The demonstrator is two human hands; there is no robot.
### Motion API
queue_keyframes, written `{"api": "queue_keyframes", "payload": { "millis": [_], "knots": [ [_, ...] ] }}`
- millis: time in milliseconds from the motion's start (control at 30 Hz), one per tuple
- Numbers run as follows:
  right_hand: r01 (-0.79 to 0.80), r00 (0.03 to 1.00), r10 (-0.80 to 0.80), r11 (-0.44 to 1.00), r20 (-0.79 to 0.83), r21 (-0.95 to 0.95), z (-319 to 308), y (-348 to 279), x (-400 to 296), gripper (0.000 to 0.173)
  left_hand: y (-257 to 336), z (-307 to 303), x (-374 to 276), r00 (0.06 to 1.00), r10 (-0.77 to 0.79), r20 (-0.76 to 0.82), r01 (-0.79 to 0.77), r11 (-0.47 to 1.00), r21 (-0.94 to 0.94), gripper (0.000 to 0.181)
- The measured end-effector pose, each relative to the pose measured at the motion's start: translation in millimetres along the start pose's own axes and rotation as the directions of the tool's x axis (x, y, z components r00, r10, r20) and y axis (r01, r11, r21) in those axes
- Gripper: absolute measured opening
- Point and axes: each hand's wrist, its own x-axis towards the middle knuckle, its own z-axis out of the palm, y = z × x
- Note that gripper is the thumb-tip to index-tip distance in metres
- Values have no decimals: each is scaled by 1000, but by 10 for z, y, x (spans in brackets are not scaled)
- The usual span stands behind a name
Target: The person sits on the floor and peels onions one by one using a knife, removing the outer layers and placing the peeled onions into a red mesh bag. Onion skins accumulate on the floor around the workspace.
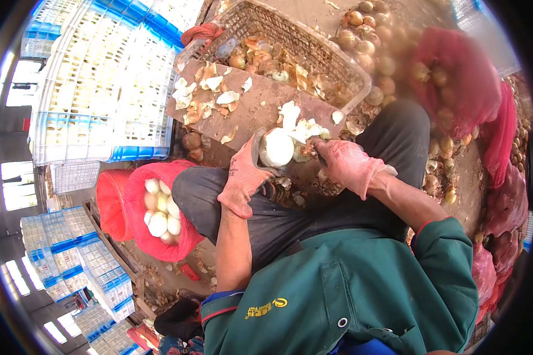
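Observation:
My left hand (247,171), in a pink work glove with dark fingers, holds a large peeled white onion (279,148) over a board. My right hand (344,162), gloved alike, is curled just right of the onion. Pale onion peel (305,129) lies between the onion and its fingertips; whether these grip the peel or a small tool is hidden. The wooden board (253,95) slopes across the front of a plastic basket (356,82) and bears scattered onion skins (228,97). Brown skins (260,55) and some onions lie inside the basket.
Beside my left knee, a red mesh sack (137,222) holds several peeled onions (158,224). Unpeeled onions (364,46) cover the floor at upper right, by a filled red net bag (459,84). White and blue crates (102,84) are stacked at left.

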Motion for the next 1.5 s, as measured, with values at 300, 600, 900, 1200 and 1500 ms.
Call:
{"api": "queue_keyframes", "payload": {
  "millis": [300, 600, 900, 1200, 1500],
  "knots": [
    [-28, 995, 22, 997, 93, 66, -128, -39, 177, 27, 44, -27, -11, 998, -56, -2, 56, 989, 140, 76],
    [-32, 977, 40, 999, 210, -39, -44, -426, -87, 53, 67, 206, -206, 990, 124, 73, -36, 704, -709, 80],
    [-33, 971, 11, 995, 239, 89, -361, -341, 142, 45, 146, 280, -107, 953, -130, -274, 105, 989, -103, 87],
    [137, 946, -157, 986, 284, 90, -475, -138, 386, 31, 112, 332, -121, 946, -24, -323, 33, 999, 24, 74],
    [137, 972, -158, 983, 176, 125, -51, 37, 527, 29, 209, 318, -154, 946, 24, -324, 2, 997, 80, 66]
  ]
}}
